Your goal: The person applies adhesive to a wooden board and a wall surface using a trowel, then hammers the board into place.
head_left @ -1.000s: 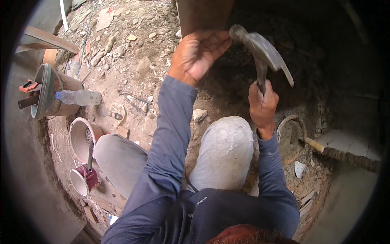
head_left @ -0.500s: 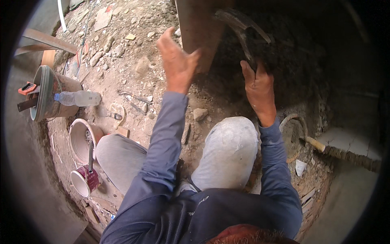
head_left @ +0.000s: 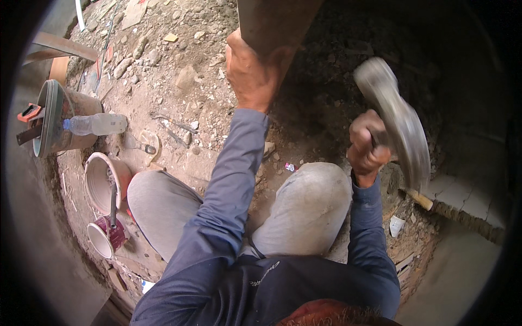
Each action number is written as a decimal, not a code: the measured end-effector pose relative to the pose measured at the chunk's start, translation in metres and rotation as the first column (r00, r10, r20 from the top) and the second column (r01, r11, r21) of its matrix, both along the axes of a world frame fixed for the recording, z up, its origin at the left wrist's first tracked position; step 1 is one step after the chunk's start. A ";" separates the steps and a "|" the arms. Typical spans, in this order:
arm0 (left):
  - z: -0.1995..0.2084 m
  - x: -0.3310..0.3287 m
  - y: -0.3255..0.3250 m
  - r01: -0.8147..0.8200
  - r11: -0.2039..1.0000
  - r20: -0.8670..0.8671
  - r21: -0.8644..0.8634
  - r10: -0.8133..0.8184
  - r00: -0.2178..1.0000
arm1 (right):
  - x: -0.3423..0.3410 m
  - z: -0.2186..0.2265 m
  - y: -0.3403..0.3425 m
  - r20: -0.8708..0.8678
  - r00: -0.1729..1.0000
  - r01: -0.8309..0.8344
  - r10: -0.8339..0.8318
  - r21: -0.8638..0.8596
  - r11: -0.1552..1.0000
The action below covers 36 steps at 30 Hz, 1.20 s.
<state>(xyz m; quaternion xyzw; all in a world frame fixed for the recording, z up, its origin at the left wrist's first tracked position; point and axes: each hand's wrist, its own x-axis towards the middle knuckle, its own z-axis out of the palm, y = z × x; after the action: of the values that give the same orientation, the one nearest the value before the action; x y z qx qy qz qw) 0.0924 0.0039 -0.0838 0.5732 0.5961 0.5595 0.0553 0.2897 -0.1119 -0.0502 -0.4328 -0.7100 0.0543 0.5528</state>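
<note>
I take the brown slab [head_left: 274, 24] as my landmark: a big flat piece standing on edge at the top of the view, its lower corner sunk toward the dark hollow in the rubble ground [head_left: 179, 87]. It is the largest thing I see besides my own knees, which sit below it in dusty grey trousers.

To the left of the slab, well apart from it, a metal bucket [head_left: 54, 119] lies at the rim of the picture with a clear plastic bottle [head_left: 95, 124] resting across its side. Below the bucket, farther still from the slab, there is a white bowl [head_left: 100, 182], and just beneath that a small red cup [head_left: 106, 236] with a handle of some tool standing in it.

To the right of the slab and lower, the hammer [head_left: 394, 117] is up in the air, blurred, its curved steel head pointing down and to the right. My right hand [head_left: 367, 146] has it: the fingers are wrapped fully around the handle in a closed fist, just under the head.

My left hand [head_left: 253, 73] is against the slab itself, at its lower left edge. The palm presses on the face and the fingers bend round the edge in a loose hold; how far they reach behind I cannot tell. The hammer head is near the slab's right side but apart from it.

A small pale scrap [head_left: 397, 225] lies on the ground below the hammer.
</note>
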 end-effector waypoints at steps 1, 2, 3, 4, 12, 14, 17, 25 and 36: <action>0.001 0.000 0.000 -0.001 1.000 0.008 0.000 0.001 1.000 | 0.002 -0.002 -0.001 -0.041 0.998 -0.044 0.044 0.017 0.999; 0.003 0.001 -0.001 -0.003 1.000 0.006 -0.004 0.003 1.000 | 0.006 -0.006 0.000 -0.030 0.998 -0.061 0.063 0.052 0.997; 0.006 0.004 -0.001 0.001 1.000 0.013 -0.009 0.000 1.000 | 0.010 -0.008 0.001 -0.011 0.997 -0.074 0.075 0.084 0.994; 0.008 0.005 -0.002 0.000 1.000 0.012 -0.013 0.000 1.000 | 0.016 -0.018 0.006 0.193 0.981 0.038 -0.035 -0.016 0.999; 0.004 0.001 0.000 -0.001 1.000 0.003 0.030 0.001 1.000 | 0.014 -0.009 -0.013 -0.051 0.997 -0.058 0.058 0.005 0.998; 0.005 0.000 -0.001 0.026 0.999 0.025 0.023 -0.027 0.999 | 0.016 -0.010 -0.005 -0.245 0.902 -0.359 0.354 0.026 0.933; 0.004 0.002 -0.004 0.038 0.998 0.054 -0.053 -0.035 0.998 | 0.020 -0.042 0.011 0.372 0.922 0.193 -0.110 -0.196 0.961; 0.000 -0.002 0.000 0.075 0.995 0.103 -0.065 -0.068 0.992 | 0.020 -0.023 -0.022 0.068 0.994 0.097 -0.090 -0.110 0.989; 0.005 -0.002 -0.002 0.023 1.000 0.027 0.002 -0.023 0.999 | 0.009 0.021 -0.006 0.341 0.931 0.114 -0.131 0.068 0.991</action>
<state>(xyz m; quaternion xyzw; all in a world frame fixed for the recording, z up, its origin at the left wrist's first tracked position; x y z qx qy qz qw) 0.0900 0.0023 -0.0793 0.5724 0.5884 0.5669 0.0691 0.2987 -0.1178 -0.0290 -0.4660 -0.7685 -0.0735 0.4323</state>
